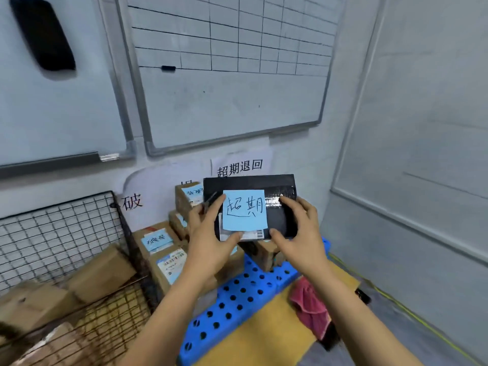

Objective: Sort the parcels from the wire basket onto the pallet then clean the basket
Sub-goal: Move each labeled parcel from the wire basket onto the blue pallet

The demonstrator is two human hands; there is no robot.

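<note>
I hold a flat black parcel up in front of me, above the blue pallet. A light blue handwritten note is stuck on its face. My left hand grips its left edge, thumb under the note. My right hand grips its right edge. Stacked cardboard parcels with blue notes sit on the pallet's far left side. The wire basket stands at the left with several brown parcels inside.
A pink cloth lies on the floor right of the pallet, by a yellow floor mat. Paper signs hang on the wall behind the pallet. Two whiteboards fill the wall above. A grey wall closes the right side.
</note>
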